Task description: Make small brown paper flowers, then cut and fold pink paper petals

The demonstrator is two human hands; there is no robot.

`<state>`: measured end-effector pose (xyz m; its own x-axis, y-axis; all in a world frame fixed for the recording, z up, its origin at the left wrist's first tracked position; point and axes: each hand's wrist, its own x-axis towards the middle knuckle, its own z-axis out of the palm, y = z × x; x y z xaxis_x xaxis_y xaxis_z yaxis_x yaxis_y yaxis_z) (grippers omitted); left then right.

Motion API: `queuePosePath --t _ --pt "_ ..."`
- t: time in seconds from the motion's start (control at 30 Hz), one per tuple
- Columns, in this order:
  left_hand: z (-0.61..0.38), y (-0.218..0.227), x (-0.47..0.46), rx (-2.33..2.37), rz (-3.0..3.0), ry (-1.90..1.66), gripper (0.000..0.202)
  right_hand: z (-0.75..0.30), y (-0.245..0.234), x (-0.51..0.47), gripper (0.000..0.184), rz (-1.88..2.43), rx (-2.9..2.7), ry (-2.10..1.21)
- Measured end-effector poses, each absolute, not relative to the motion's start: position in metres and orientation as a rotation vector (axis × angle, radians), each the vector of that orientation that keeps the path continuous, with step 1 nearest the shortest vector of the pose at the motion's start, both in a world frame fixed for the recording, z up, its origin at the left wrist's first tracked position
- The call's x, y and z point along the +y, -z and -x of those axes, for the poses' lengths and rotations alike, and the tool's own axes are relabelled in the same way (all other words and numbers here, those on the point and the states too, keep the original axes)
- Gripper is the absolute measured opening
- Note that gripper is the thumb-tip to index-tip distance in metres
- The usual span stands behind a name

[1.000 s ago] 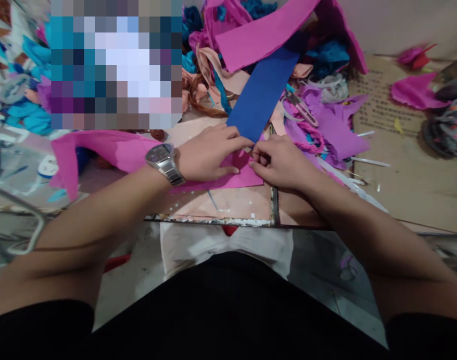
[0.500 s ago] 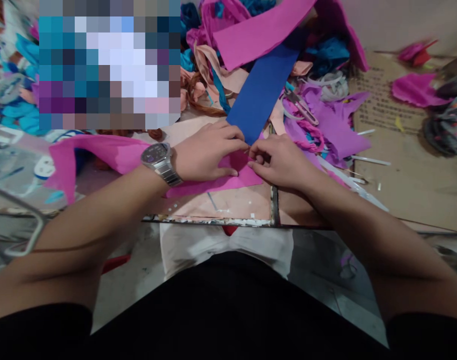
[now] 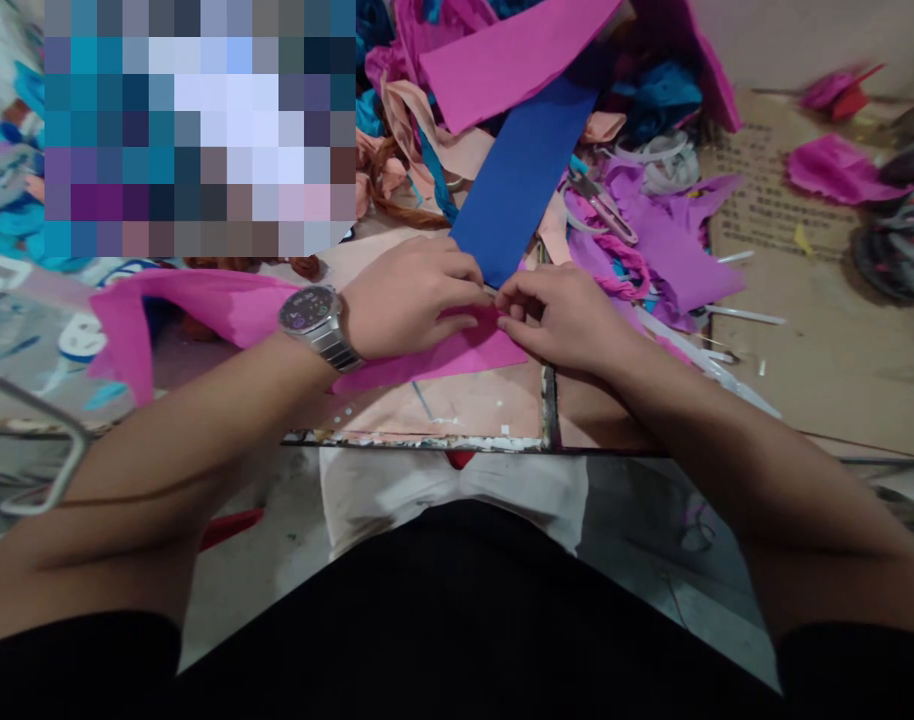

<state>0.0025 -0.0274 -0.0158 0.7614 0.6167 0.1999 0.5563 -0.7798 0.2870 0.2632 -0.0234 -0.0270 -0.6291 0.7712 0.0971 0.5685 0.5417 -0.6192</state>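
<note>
A long pink fabric strip [image 3: 442, 358] lies on the table's front part, running left beneath my left wrist. My left hand [image 3: 419, 298] rests over it, thumb and forefinger closed on its far edge. Close by on the right, my right hand [image 3: 566, 318] pinches the same edge, fingertips almost touching those of the left. Whatever small detail lies between the fingertips is hidden. Just beyond my fingers lies a flat blue fabric strip [image 3: 528, 170], its near end by the pink piece. Another pink strip [image 3: 517, 65] crosses over its far end.
Small scissors or snips [image 3: 603, 205] lie among purple fabric scraps [image 3: 667, 245] at the right. Cardboard [image 3: 824, 350] covers the table further right, bearing a dark bundle [image 3: 899, 240]. Crumpled scraps [image 3: 397, 170] pile up at the back. A metal bar [image 3: 59, 450] sticks in at left.
The camera view has shifted slightly. Both hands stay at the pink fabric's edge, and their fingers have moved only a little.
</note>
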Motion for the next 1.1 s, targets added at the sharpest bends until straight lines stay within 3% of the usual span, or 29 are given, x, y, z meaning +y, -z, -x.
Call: queuePosePath --t 1.1 --pt "-0.006 0.033 -0.025 1.071 -2.663 -0.545 0.037 -0.264 0.030 -0.022 0.009 1.010 -2.494 -0.703"
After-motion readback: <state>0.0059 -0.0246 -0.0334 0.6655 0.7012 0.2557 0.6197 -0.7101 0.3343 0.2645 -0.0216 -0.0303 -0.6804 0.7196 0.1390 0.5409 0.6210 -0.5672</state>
